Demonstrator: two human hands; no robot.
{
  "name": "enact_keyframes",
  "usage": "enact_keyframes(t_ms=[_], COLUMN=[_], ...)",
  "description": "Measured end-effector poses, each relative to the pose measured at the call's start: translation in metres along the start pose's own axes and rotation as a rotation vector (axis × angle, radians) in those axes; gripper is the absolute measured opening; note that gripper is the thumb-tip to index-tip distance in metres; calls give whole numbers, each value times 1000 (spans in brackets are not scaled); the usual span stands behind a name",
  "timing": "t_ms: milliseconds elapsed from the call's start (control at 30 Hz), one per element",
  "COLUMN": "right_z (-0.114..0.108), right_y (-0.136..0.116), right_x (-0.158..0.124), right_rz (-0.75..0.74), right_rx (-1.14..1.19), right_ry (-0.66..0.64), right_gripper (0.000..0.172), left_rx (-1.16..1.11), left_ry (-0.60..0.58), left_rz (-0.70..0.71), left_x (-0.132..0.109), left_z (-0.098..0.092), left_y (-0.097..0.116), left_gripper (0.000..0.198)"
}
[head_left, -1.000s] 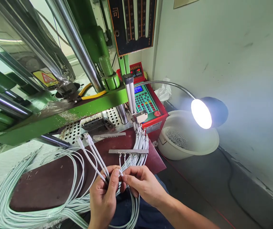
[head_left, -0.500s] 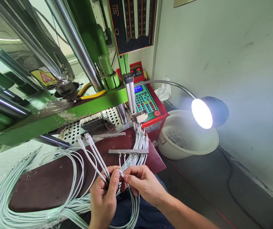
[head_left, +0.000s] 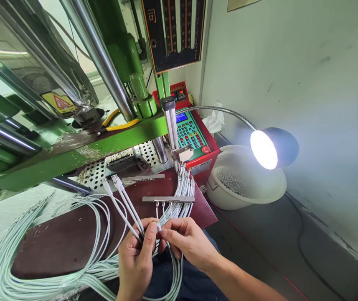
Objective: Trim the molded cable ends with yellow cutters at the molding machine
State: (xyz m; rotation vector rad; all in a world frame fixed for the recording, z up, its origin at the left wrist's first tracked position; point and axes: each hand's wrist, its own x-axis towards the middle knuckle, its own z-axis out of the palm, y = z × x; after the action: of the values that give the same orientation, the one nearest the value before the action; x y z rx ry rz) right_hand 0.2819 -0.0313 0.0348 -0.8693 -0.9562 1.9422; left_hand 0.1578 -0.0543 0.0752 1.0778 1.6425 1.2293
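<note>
Grip, both hands: closed on one item. I find my left hand [head_left: 139,251] on the near side of the bar [head_left: 168,199], thumb and forefinger pinching a small white cable end [head_left: 158,227]. My right hand [head_left: 185,240] pinches the same end from its right. The fingers cover most of it, so I cannot tell its facing. The left hand also carries loose cables [head_left: 130,205], their plugs rising past the bar's left end.

Handling, in my judgement: the pinch should be light and square, left hand steadying, right doing the fine work, without bending the neck behind the plug. The carried cables are best left slack in the palm, lest they drag on the pinch. Both hands should clear the row of plugs [head_left: 163,204] along the bar's near edge; a knock could unseat them.

Surroundings: the bar lies over the worktop [head_left: 56,246]. A thick bundle [head_left: 184,188] passes at its right end. A second strip [head_left: 144,178] lies beyond it, to the left. Well right of the bar, a lit lamp [head_left: 264,149] should serve for checking the end.
</note>
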Motion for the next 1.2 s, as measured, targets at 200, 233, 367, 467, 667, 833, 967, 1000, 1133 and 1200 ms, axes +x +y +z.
enact_keyframes(t_ms=[200,233,367,467,667,833,967,1000,1133,1200], right_z=[2,2,3,2,3,3,2,2,4,3], right_y=[-3,-3,-3,-1,-3,-2,-1,-1,-2,-3], right_x=[-1,-2,-2,-2,-2,-2,-2,-2,-2,-3], right_rz=[13,10,1,9,-10,-5,2,-1,1,5], right_rx=[3,12,10,-18,7,-18,-26,-19,3,23], right_ry=[17,16,18,35,18,42,36,31,23,26], right_gripper=[36,37,36,33,40,33,33,35,43,44], left_rx=[9,4,12,31,-21,14,12,4,-46,-124], left_ry=[-17,-12,19,-28,14,22,24,23,4,-10], left_rz=[-9,-13,0,1,-9,7,8,3,-35,-73], left_x=[1,0,-1,0,-3,-3,-3,-3,0,2], left_z=[-1,-1,-1,-2,2,2,2,3,2,0], left_y=[-2,-2,-2,-3,1,1,2,3,-3,-8], left_gripper=[35,34,32,34,31,32,32,32,36,43])
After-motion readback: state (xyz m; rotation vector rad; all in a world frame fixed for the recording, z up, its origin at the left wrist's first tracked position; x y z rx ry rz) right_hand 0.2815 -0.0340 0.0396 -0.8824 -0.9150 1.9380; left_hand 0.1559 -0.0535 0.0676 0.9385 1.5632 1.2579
